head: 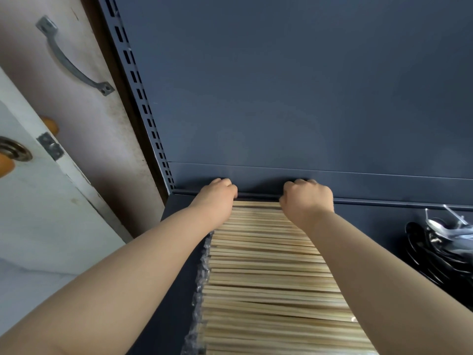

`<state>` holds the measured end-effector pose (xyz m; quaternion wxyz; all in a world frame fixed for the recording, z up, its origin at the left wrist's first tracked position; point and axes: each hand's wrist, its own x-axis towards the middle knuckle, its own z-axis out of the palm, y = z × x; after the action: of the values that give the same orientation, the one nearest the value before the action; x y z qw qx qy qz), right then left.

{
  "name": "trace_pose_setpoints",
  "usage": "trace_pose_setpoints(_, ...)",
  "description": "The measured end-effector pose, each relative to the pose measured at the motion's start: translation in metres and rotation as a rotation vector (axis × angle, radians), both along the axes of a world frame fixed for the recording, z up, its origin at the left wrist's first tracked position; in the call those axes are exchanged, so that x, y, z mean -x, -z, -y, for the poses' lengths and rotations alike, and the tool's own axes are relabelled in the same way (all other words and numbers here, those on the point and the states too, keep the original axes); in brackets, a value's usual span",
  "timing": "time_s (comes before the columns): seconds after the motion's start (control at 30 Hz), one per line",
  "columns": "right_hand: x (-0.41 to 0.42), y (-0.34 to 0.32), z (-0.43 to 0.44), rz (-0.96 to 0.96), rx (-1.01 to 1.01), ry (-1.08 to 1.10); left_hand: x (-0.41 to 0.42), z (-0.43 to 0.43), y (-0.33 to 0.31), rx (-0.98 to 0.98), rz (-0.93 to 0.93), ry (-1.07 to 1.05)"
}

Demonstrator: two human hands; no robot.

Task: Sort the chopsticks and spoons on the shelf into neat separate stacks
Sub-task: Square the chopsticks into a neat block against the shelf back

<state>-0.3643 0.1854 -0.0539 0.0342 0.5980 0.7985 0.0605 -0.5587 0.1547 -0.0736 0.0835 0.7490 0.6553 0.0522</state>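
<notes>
the chopsticks [268, 278] lie side by side in one wide, fairly even row down the middle of the dark shelf [176, 265], running from the near edge to the back panel [281, 98]. crinkled clear plastic [202, 275] shows along their left ends. the spoons [445, 242] sit well apart to the right in a dark, shiny heap, some handles poking up at odd angles

both hands are at the far end of the row, close to the back panel. the left hand [217, 197] sits over the left ends of the last chopsticks, and the right hand [308, 201] over their right ends. the fingers of both are curled under with the knuckles up. the fingertips are hidden behind the hands, so i cannot tell whether they hook round the last chopsticks or only press on them

by my reading the split itself looks done, since no spoon shows among the chopsticks. the chopstick row seems close to finished and is probably being squared up at the back. the spoons look like the main job left, as they seem jumbled, though only part of that heap is in view
</notes>
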Motion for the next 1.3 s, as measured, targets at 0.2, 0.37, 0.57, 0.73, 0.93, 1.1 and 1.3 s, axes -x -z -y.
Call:
trace_pose_setpoints(0.2,-0.01,-0.002,0.0,0.111,0.089,0.188,-0.002,0.003,0.002,-0.018,-0.02,-0.01)
trace_pose_setpoints(0.37,-0.004,0.001,0.001,0.124,0.087,0.12,-0.004,0.002,0.003,-0.021,-0.026,-0.029)
trace_pose_setpoints(0.57,0.0,0.007,0.006,-0.082,0.075,0.142,-0.006,0.004,0.004,-0.037,-0.069,-0.034)
trace_pose_setpoints(0.73,0.014,0.008,0.007,-0.168,0.088,0.133,-0.007,0.005,0.004,-0.05,-0.09,-0.04)
trace_pose_setpoints(0.93,0.023,0.009,0.0,-0.262,0.169,0.351,-0.007,0.008,0.003,-0.064,-0.088,-0.035)
trace_pose_setpoints(1.1,0.031,0.005,-0.002,-0.329,0.219,0.437,-0.006,0.01,0.003,-0.082,-0.068,-0.039)
trace_pose_setpoints(1.3,0.032,0.01,0.003,-0.289,0.159,0.345,-0.005,0.012,0.006,-0.117,-0.069,-0.041)
